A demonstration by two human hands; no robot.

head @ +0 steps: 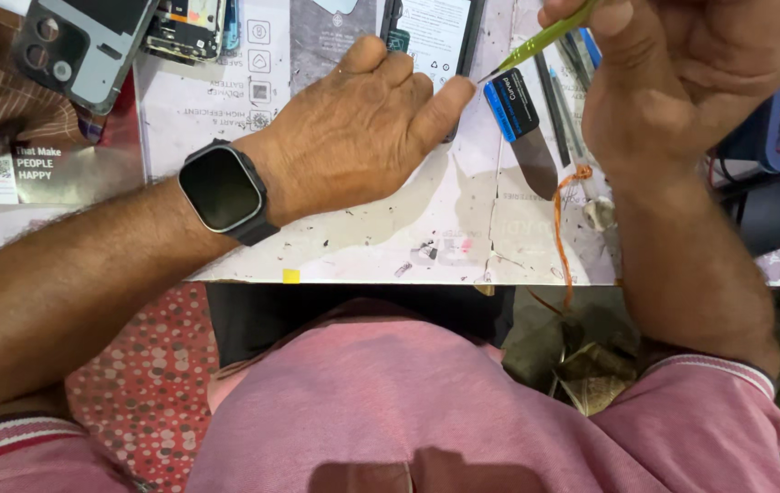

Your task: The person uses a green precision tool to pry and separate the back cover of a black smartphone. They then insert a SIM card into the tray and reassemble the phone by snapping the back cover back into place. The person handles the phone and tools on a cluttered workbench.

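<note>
My left hand [362,128] rests flat on the white worktop [390,237], fingers on the lower edge of a smartphone [433,36] with a lit white screen. A black smartwatch [224,192] sits on that wrist. My right hand [682,73] is closed around a thin green pointed tool [545,38]. The tool's tip hangs just above the phone's lower right corner, beside my left index finger. A flat metal spatula with a blue and black handle [522,128] lies right of the phone, under the tool.
An opened phone with exposed circuit board [189,27] and a grey phone back cover with camera holes [75,46] lie at top left. Several thin tools [568,91] lie by the spatula. An orange thread [561,219] circles my right wrist. The table edge runs below.
</note>
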